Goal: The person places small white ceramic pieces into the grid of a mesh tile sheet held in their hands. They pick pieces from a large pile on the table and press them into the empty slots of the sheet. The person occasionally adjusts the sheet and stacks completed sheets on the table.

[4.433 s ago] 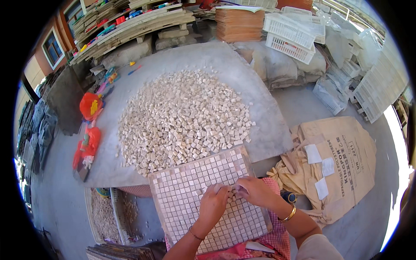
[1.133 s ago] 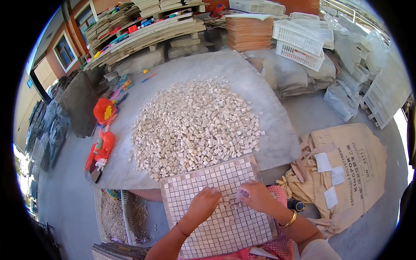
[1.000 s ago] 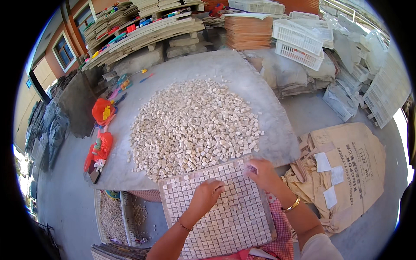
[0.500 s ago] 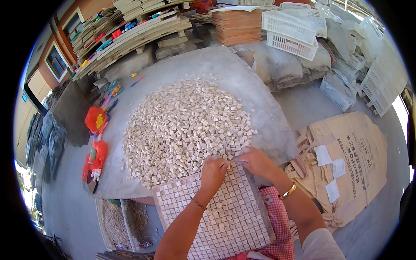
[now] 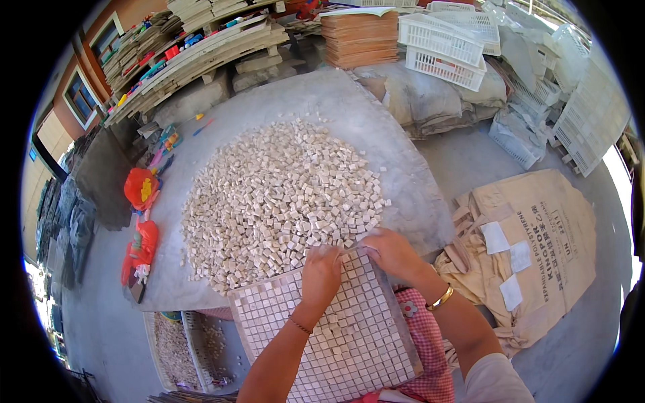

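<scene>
Both hands are up at the far edge of the square grid tray point(image 5: 322, 336) packed with small pale stone tiles, right where it meets the big heap of loose cream stone cubes point(image 5: 282, 201) on the grey slab table point(image 5: 403, 161). The left hand point(image 5: 322, 275) lies palm down with fingers together across the tray's top rows, and the right hand point(image 5: 393, 252) curls at the top right corner (can't tell if it's pinching a cube). A gold bangle point(image 5: 441, 298) sits on the right wrist, with brown paper sacks point(image 5: 537, 235) on the floor to the right.
</scene>
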Demonstrator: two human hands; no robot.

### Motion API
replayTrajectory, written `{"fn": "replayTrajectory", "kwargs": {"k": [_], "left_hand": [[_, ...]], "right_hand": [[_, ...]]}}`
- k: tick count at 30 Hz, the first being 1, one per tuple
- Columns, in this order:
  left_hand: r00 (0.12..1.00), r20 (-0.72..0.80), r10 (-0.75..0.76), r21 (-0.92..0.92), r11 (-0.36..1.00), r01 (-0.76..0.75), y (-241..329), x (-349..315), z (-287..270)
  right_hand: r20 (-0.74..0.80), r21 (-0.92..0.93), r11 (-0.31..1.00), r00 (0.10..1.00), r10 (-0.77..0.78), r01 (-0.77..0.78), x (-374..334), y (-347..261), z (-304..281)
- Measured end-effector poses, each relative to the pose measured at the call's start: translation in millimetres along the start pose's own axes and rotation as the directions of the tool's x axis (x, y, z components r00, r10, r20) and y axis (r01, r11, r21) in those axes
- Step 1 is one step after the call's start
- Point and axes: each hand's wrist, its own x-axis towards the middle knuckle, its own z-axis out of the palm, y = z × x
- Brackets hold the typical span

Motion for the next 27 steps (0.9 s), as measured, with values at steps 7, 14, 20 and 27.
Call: {"fn": "replayTrajectory", "kwargs": {"k": [7,14,20,27], "left_hand": [[0.982,0.091,0.168,0.073,0.982,-0.175,-3.4,-4.1,-12.9],[0.937,0.325,0.130,0.237,0.948,-0.214,19.1,-40.6,-2.9],[0.969,0.242,0.040,0.262,0.959,-0.105,20.9,-60.5,7.0],[0.968,0.249,0.004,0.157,0.987,-0.045,26.4,-57.8,0.1]], "right_hand": [[0.041,-0.043,0.998,0.998,-0.043,0.045,4.7,-2.9,-3.1],[-0.048,0.066,0.993,0.994,0.098,-0.095,-1.9,0.4,3.7],[-0.082,0.052,0.993,0.991,0.110,-0.105,-5.2,-2.9,2.9],[-0.190,0.012,0.995,0.977,0.100,-0.100,-4.0,-13.7,15.7]]}}
